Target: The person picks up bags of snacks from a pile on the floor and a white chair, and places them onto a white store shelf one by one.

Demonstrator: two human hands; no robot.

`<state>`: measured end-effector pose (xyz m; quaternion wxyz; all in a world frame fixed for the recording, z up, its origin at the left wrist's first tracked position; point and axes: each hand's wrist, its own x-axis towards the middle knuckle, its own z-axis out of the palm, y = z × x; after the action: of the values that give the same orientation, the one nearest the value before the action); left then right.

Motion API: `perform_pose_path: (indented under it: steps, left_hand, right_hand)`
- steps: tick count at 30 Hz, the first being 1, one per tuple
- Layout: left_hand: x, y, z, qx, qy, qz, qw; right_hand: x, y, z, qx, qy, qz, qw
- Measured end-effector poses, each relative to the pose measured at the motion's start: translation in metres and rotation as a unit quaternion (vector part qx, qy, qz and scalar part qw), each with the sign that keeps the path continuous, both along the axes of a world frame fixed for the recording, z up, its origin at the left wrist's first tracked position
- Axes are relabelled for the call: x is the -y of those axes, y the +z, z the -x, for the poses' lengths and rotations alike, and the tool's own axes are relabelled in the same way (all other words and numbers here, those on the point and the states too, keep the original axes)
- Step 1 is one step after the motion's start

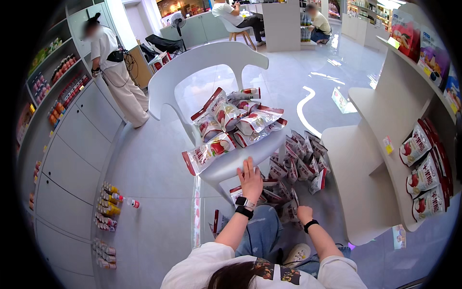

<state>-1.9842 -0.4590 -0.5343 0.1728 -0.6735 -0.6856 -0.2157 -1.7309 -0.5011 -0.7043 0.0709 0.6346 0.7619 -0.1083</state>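
My left hand rests with fingers spread at the front edge of a pale plastic chair. On the seat lies a heap of snack bags, clear and red with fruit pictures. One bag lies at the seat's left front. My right hand is low beside the chair, its fingers curled at the edge of a snack bag; whether it grips the bag is not clear. Many similar bags stand in rows on the floor, right of and under the chair.
A shelf unit at right holds more such bags. Along the left wall runs a cabinet with drinks; bottles and cans stand on the floor beside it. A person stands at the cabinet; two people sit or crouch farther back.
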Motion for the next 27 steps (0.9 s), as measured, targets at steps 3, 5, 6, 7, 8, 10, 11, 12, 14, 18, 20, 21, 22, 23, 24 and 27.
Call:
perform_pose_path:
  steps: [3,5,6,7,8,10,11,12,14,18,20,21,22,23,24,27]
  left_hand:
    - [0.0,0.001,-0.001,0.002,-0.001,0.008,1.0]
    - [-0.001,0.002,-0.002,-0.002,-0.004,0.007,1.0]
    - [-0.002,0.002,-0.004,0.007,-0.006,0.007,1.0]
    - [0.001,0.0,-0.001,0.012,-0.003,0.012,1.0]
    - [0.002,-0.001,0.002,0.013,-0.002,0.013,1.0]
    - [-0.001,0.001,-0.004,0.025,-0.01,-0.011,1.0]
    - [-0.002,0.001,-0.005,0.025,-0.019,-0.009,0.999]
    - [-0.002,0.001,-0.005,0.02,-0.012,-0.014,1.0]
    - [0.001,-0.001,0.0,0.004,0.006,-0.016,1.0]
    - [-0.003,0.0,-0.005,0.017,0.012,-0.012,1.0]
    - [-0.004,0.001,-0.014,0.027,0.005,-0.007,1.0]
    - [-0.001,0.004,-0.009,0.026,0.008,0.0,1.0]
    - [0.0,0.004,-0.004,0.019,0.013,0.0,1.0]
    - [0.0,0.002,-0.003,0.019,0.013,-0.001,1.0]
    - [-0.002,0.003,-0.006,0.022,0.008,-0.006,1.0]
    - [0.003,0.007,-0.006,0.031,-0.001,-0.022,0.999]
  right_hand:
    - [-0.002,0.005,-0.002,-0.008,-0.009,0.033,0.999]
    - [-0.007,0.009,-0.007,-0.015,-0.024,0.048,0.998]
    - [-0.014,0.015,-0.015,-0.003,-0.003,0.068,0.998]
    - [-0.017,0.025,-0.015,0.007,0.024,0.092,0.995]
    - [-0.026,0.039,-0.02,-0.004,0.037,0.147,0.988]
    - [-0.045,0.053,-0.05,-0.002,0.068,0.173,0.983]
    - [-0.051,0.059,-0.06,-0.024,0.043,0.168,0.985]
    - [-0.056,0.07,-0.066,-0.028,0.049,0.164,0.985]
    - [-0.061,0.096,-0.073,-0.041,0.041,0.157,0.986]
    - [-0.061,0.118,-0.083,-0.062,0.003,0.129,0.99]
    - [-0.058,0.12,-0.093,-0.085,-0.004,0.094,0.992]
    - [-0.057,0.127,-0.091,-0.088,0.003,0.094,0.992]
    - [-0.056,0.132,-0.091,-0.093,-0.005,0.106,0.99]
    - [-0.056,0.136,-0.09,-0.096,-0.013,0.117,0.988]
    - [-0.057,0.139,-0.094,-0.099,-0.006,0.081,0.992]
    - [-0.054,0.163,-0.085,-0.136,0.017,0.05,0.989]
